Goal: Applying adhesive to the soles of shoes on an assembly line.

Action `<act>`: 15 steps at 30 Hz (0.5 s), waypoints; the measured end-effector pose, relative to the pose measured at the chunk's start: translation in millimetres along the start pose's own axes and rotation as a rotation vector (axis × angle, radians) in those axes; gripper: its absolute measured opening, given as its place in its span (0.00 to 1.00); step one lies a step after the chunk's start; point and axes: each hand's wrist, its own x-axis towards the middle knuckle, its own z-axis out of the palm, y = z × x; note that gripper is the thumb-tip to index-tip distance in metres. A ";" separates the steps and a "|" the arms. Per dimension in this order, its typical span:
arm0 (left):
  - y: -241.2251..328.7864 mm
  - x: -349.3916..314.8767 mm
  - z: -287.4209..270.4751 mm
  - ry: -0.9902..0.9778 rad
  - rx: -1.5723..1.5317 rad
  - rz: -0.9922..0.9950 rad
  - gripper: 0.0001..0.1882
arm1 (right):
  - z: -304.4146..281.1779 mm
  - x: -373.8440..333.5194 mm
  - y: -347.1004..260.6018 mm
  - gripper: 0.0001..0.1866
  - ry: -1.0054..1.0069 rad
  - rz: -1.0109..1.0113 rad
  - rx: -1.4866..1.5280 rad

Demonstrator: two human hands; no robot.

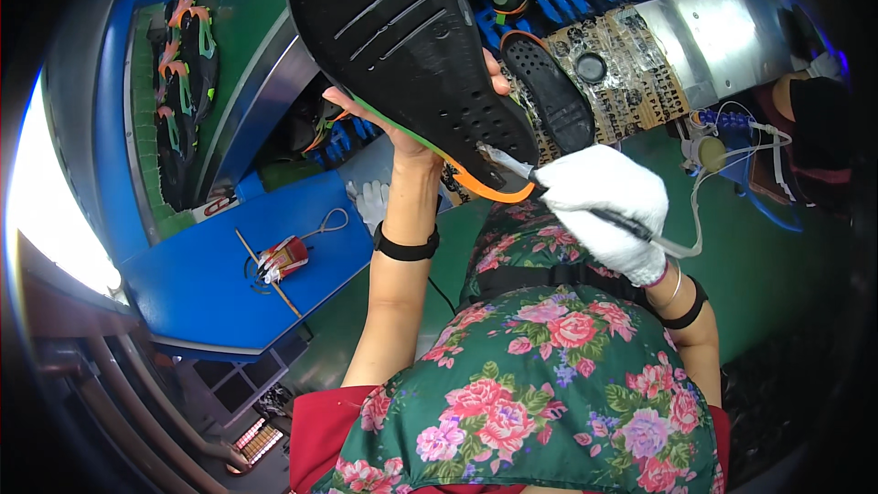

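Observation:
My bare left hand (407, 139) grips a black shoe sole (393, 27) from beneath, the thumb along its near side and fingertips showing past the far edge. The sole is tilted, with its perforated, orange-rimmed end toward my right hand. My right hand (608, 206), in a white glove, is closed round a thin black-handled brush (508, 162). The brush's pale tip touches the sole beside the small holes. A clear hose (690, 247) runs out behind the gloved hand.
Another black sole (549, 91) lies on a cardboard-covered ledge (645, 82), by a round black cap (590, 67). Several shoe parts (187, 64) sit on a green belt at left. A blue table (192, 284) holds a red-and-white container (285, 258) and a stick; a white glove (372, 201) lies nearby.

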 end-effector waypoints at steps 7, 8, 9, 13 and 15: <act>3.4 5.5 12.3 -0.049 0.015 -0.054 0.73 | 4.6 2.3 -0.8 0.10 -0.112 -0.028 0.086; 4.9 7.4 6.8 -0.102 0.052 -0.044 0.73 | 3.6 0.8 0.9 0.09 -0.109 0.021 0.202; 5.5 8.6 4.8 -0.154 0.089 -0.035 0.73 | 3.0 -2.3 3.8 0.06 -0.067 0.074 0.276; 4.6 4.5 7.1 -0.133 0.053 -0.079 0.73 | -1.1 -1.6 1.7 0.07 -0.016 0.073 0.139; 3.7 4.0 8.6 -0.119 0.027 -0.123 0.73 | -0.7 -1.3 -1.8 0.08 -0.030 0.024 0.088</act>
